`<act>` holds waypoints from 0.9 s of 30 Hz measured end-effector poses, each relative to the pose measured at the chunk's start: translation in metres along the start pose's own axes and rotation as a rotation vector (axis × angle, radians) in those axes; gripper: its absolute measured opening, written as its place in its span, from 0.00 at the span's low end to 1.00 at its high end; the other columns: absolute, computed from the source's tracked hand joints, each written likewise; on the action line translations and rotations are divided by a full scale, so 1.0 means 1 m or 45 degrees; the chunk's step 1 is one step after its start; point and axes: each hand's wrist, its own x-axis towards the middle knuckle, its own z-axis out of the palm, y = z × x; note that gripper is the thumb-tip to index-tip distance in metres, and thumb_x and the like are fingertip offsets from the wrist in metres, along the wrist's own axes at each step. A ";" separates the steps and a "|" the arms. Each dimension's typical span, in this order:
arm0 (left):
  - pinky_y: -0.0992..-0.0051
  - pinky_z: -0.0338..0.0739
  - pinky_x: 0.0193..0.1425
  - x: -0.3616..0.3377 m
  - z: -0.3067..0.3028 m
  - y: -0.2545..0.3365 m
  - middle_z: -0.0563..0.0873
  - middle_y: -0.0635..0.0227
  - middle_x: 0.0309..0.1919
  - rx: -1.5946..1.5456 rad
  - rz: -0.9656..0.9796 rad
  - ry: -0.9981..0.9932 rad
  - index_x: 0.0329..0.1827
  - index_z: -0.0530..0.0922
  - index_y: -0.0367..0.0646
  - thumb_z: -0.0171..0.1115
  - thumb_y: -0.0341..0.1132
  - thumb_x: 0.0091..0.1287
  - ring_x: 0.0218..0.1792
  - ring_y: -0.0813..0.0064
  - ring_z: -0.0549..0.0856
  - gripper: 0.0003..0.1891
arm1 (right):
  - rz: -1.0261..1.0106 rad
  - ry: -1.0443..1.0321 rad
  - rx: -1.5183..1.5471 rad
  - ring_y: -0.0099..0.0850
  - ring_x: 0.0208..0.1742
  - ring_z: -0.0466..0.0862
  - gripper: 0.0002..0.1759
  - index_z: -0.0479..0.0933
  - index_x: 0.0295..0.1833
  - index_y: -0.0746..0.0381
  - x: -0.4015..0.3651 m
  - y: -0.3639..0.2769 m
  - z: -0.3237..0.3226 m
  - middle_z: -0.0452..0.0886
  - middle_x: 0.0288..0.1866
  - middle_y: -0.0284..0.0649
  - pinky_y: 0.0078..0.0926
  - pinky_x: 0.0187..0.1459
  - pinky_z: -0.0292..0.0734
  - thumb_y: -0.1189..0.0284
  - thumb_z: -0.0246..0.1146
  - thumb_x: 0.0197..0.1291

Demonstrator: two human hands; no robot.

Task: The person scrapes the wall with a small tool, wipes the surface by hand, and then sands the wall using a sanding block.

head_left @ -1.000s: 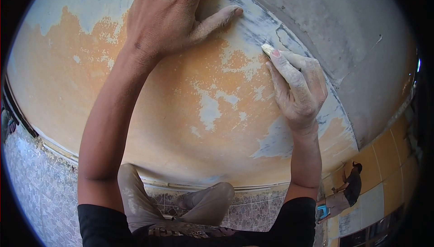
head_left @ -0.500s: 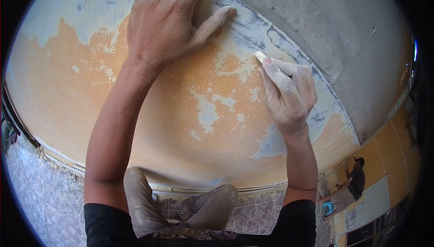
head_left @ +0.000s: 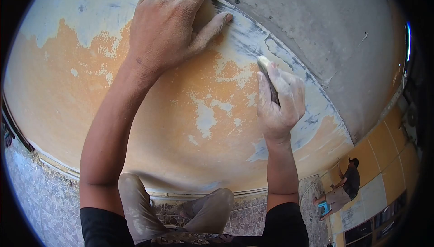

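Note:
My left hand lies on the upper part of a curved, worn surface with orange and pale patches, its thumb spread away from the fingers and nothing seen in it. Right of it, my right hand is closed round a small dark tool with a pale tip. That tip is at the pale, dark-streaked strip along the surface's edge. Pale dust coats the fingers of both hands.
Beyond the edge lies a grey surface. At the lower right a person in a dark top and cap is at an orange and grey wall, near a blue object. Patterned paving shows below.
My right hand has shifted slightly left and down and turned, so more of the dark tool shows. My left hand is almost where it was. The view has moved slightly.

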 end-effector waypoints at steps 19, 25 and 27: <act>0.58 0.73 0.73 -0.009 -0.005 -0.008 0.87 0.63 0.54 -0.010 0.050 -0.036 0.58 0.86 0.47 0.75 0.46 0.64 0.58 0.57 0.84 0.22 | 0.061 -0.168 0.088 0.32 0.42 0.82 0.29 0.82 0.68 0.65 0.055 -0.019 0.017 0.82 0.42 0.38 0.28 0.44 0.81 0.86 0.74 0.59; 0.60 0.75 0.67 0.004 -0.031 -0.020 0.86 0.57 0.48 -0.116 0.079 -0.378 0.53 0.84 0.36 0.71 0.47 0.68 0.55 0.58 0.84 0.22 | 0.218 -0.258 0.010 0.30 0.42 0.79 0.31 0.81 0.70 0.66 -0.027 -0.028 -0.017 0.81 0.42 0.39 0.28 0.42 0.80 0.85 0.75 0.58; 0.59 0.75 0.68 0.000 -0.028 -0.023 0.86 0.56 0.49 -0.128 0.119 -0.305 0.55 0.84 0.36 0.71 0.48 0.68 0.56 0.58 0.84 0.24 | 0.184 -0.213 -0.033 0.29 0.39 0.76 0.31 0.82 0.69 0.65 -0.034 -0.027 -0.013 0.78 0.40 0.37 0.27 0.39 0.76 0.85 0.75 0.57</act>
